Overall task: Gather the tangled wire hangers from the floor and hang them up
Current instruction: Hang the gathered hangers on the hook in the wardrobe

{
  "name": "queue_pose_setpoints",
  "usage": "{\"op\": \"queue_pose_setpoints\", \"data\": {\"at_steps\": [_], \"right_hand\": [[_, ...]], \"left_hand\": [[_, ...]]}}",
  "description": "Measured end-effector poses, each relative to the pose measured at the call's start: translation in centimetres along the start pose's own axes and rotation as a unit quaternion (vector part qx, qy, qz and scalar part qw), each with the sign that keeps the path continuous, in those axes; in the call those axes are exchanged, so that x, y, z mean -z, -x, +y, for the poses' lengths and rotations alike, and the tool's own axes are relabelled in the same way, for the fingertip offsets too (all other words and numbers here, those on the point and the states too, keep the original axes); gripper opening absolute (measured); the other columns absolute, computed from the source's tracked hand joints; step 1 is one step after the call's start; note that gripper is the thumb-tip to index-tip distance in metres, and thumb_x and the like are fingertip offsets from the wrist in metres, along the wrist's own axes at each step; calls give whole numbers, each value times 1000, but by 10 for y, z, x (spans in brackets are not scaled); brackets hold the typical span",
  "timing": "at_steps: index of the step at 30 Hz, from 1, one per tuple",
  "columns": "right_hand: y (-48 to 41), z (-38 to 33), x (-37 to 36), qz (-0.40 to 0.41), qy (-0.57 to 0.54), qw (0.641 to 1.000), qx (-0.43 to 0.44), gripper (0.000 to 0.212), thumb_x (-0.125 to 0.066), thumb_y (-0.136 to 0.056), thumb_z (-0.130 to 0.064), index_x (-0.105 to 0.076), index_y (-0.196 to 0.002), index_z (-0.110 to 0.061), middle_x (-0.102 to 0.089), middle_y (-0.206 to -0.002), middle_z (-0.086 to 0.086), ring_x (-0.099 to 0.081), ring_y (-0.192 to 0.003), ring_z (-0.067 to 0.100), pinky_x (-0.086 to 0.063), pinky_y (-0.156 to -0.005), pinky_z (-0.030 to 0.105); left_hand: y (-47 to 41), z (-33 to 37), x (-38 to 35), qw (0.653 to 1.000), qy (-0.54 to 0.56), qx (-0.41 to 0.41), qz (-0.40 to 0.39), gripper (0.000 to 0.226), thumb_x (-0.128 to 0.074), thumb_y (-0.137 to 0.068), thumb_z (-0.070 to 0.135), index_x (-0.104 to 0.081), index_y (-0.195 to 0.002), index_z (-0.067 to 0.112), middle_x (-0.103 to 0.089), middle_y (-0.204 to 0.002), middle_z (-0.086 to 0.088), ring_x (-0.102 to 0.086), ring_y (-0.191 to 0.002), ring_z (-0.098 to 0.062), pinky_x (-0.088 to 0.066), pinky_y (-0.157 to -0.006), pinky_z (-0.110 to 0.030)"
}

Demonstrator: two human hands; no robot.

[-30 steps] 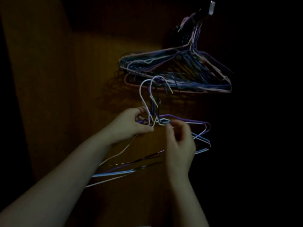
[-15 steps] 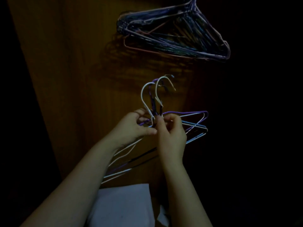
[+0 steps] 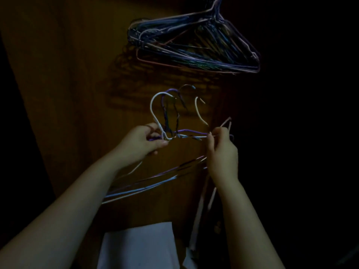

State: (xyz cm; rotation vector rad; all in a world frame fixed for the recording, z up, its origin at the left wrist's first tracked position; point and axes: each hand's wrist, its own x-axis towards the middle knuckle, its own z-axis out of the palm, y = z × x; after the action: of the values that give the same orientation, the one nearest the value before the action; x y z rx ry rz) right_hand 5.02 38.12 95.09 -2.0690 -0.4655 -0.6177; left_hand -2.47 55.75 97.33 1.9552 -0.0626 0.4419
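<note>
Gripping the tangled hangers, left hand and right hand curl fingers round wires half-lost in darkness.

Hung wire hangers dangle in a bunch against a brown wooden panel, their hooks cut off at the top edge so the support cannot be seen. Below the panel lies a pale flat sheet, ringed by darkness.
</note>
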Motion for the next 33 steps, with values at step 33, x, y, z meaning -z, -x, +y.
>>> {"op": "queue_pose_setpoints", "data": {"at_steps": [33], "right_hand": [[-260, -13, 38, -59, -227, 965, 119, 24, -56, -94, -13, -60, -72, -19, -58, -57, -6, -51, -46, -1, -40, -50, 14]], "left_hand": [[-146, 72, 61, 960, -243, -135, -22, 35, -70, -79, 9, -53, -87, 39, -62, -84, 27, -50, -84, 28, -36, -76, 5]]}}
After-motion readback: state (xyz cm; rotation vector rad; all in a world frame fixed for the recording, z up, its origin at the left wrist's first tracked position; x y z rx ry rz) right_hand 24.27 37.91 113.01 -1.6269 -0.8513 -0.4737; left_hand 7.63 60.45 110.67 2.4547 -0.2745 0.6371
